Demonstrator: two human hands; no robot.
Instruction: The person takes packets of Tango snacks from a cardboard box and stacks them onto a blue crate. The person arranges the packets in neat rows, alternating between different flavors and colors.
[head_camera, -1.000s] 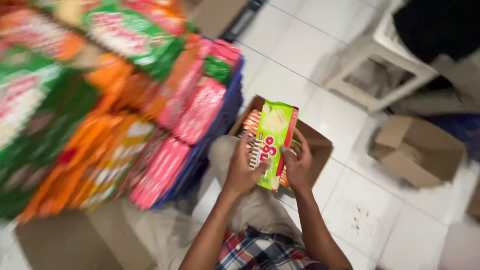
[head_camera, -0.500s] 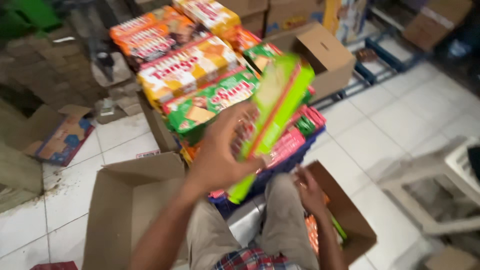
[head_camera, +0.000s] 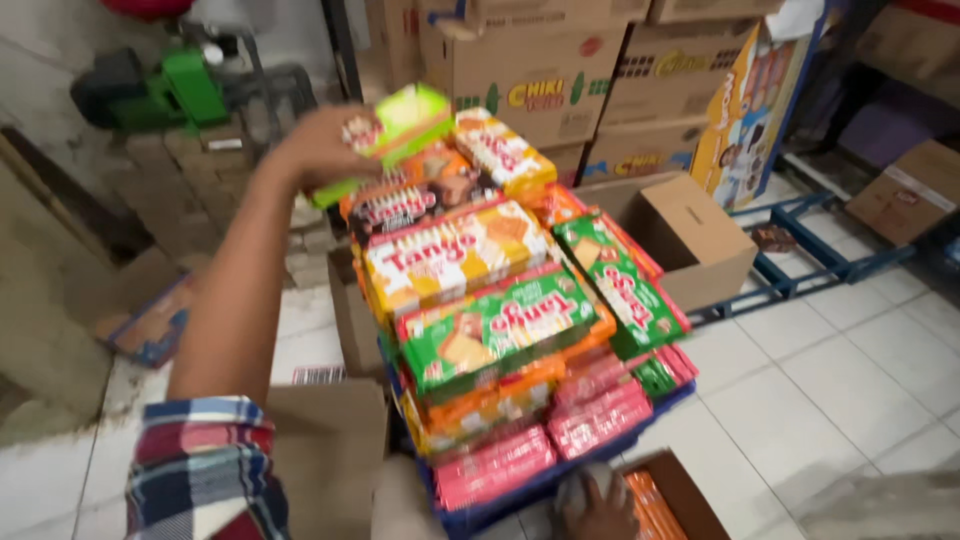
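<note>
At the far left of the stacked wafer packs (head_camera: 480, 300), the left hand (head_camera: 325, 145) is pinching a lime-green pack (head_camera: 400, 125), placing it; next comes releasing it squarely. The right hand (head_camera: 600, 505), fingers unclear, is resting near the open carton (head_camera: 690, 500).

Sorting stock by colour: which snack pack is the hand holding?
The lime-green pack in the left hand, raised above the stacked yellow, green, orange and pink packs.

Left hand (head_camera: 325, 145) has carried green pack (head_camera: 395, 130) up from lap level to top of stack (head_camera: 480, 290). Right hand (head_camera: 590, 500) let go, now low by box (head_camera: 670, 500).
</note>
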